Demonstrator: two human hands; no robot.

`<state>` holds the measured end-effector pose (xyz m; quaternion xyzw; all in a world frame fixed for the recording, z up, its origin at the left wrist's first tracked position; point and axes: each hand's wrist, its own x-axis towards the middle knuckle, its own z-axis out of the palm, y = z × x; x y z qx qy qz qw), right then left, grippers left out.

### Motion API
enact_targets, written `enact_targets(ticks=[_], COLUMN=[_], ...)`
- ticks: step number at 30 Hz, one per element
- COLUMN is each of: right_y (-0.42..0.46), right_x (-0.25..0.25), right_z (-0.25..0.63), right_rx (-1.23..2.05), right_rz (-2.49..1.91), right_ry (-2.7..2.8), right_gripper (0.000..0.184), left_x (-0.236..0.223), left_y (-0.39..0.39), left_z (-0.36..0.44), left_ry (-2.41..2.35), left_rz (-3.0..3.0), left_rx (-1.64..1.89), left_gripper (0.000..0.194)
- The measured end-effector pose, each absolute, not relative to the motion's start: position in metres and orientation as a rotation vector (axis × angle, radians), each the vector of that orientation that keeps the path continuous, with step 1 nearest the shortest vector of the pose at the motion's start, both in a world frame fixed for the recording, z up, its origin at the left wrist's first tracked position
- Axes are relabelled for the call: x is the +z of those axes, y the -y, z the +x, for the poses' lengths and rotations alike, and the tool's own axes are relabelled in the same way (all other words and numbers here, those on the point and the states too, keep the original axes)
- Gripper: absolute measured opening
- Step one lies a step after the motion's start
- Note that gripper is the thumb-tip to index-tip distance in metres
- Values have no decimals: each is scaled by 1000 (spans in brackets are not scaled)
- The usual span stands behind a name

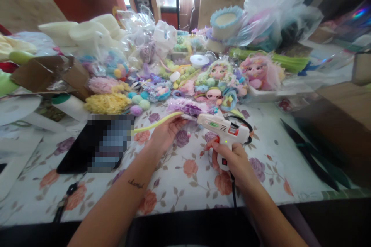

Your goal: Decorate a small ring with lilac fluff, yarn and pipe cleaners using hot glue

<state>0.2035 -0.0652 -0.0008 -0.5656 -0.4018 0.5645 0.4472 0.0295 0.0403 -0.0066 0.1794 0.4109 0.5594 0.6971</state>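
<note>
My right hand (228,154) is wrapped around the handle of a white hot glue gun (224,127), a finger at its red trigger. The gun's nozzle points left, close to the fingertips of my left hand (169,129). Those fingers are pinched on a thin yellow band (156,120) that curves off to the left, over the edge of a phone-like tablet. Just behind the fingertips lies a fluffy lilac piece with purple sequins (189,107); whether it is joined to the band I cannot tell.
A dark tablet (84,146) lies at left on the flowered tablecloth (179,185). Big dark scissors (314,158) and a cardboard box (342,123) are at right. Behind stand doll faces (218,71), yellow yarn (107,103), pompoms (144,104), a ribbon spool (199,60) and plastic bags (272,19).
</note>
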Motion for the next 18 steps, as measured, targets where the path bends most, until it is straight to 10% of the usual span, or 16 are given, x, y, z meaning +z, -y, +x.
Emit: enact_targets(ticks=[18], right_y=[66], right_x=[-2], right_z=[201], right_rx=[1348], right_rz=[-1449], right_ry=[1005], right_gripper=[27], left_x=[-2], left_y=[-41], left_z=[30], left_ry=[-909], left_rz=[380], left_rx=[1243], left_gripper=[24])
